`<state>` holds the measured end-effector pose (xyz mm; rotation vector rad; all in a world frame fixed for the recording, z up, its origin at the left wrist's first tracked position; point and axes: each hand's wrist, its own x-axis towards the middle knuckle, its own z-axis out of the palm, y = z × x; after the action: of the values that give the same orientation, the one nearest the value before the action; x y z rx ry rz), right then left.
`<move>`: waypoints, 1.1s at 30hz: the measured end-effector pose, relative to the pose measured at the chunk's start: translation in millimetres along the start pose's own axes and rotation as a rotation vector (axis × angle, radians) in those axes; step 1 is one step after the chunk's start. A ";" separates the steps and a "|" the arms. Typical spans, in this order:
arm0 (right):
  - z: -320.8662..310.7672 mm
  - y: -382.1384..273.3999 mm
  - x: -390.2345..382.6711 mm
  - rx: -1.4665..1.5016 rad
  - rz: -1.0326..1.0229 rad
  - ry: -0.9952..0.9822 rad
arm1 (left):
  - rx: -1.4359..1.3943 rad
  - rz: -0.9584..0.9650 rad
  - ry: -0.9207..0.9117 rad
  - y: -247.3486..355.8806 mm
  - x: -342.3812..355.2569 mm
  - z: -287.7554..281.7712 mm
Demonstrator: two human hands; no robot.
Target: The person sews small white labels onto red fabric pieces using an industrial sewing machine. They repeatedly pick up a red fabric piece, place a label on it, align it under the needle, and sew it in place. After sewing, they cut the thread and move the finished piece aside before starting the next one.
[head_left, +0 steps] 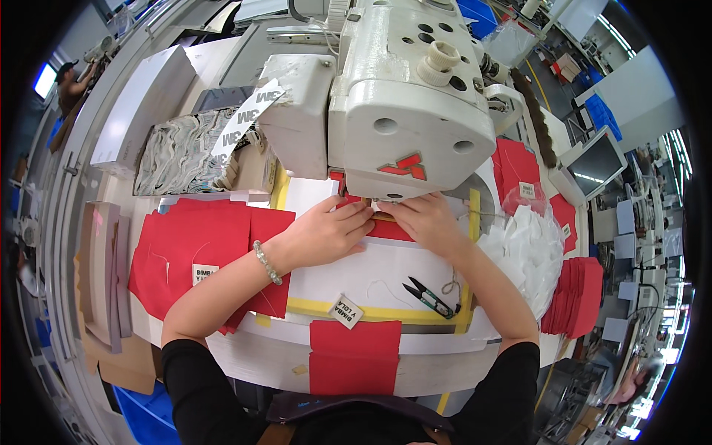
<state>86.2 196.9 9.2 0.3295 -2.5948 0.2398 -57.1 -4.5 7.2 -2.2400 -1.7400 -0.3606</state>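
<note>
Under the white sewing machine head (411, 130) lies a red fabric piece (391, 231) with a narrow yellowish strip along it. My left hand (334, 230), with a bead bracelet, has curled fingers gripping the piece left of the needle area. My right hand (426, 222) pinches it from the right, fingertips partly hidden beneath the head. Black thread snips (434, 300) lie below my right hand. A small label (346, 311) and a red fabric piece (354, 360) lie nearer me. A red fabric stack (185, 245) lies beside my left forearm.
Folded strips (178, 156) fill a box beside a long white box (141, 104). At right are white pieces in plastic (519, 274), red stacks (571, 297) and a screen (589, 163). A blue bin (144, 415) sits low left. A co-worker (74, 93) is far left.
</note>
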 end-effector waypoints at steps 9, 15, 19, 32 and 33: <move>-5.2 13.9 4.8 -0.222 -0.304 -0.065 | -0.042 -0.047 -0.045 -4.2 -7.2 -5.5; -1.8 16.9 4.4 -0.260 -0.368 -0.069 | -0.046 -0.054 -0.005 -5.6 -8.4 -6.4; 0.7 16.9 3.5 -0.274 -0.380 -0.065 | -0.032 -0.052 -0.001 -6.9 -6.2 -6.0; 3.9 13.2 3.7 -0.087 -0.169 -0.121 | -0.103 -0.210 -0.141 -4.3 -1.7 -1.1; 4.2 13.1 3.6 -0.044 -0.143 -0.116 | -0.099 -0.215 -0.134 -3.8 -1.2 -0.9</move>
<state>77.6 207.8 6.0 0.5247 -2.6708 0.1161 -61.1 -5.1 7.8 -2.1933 -2.0834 -0.3563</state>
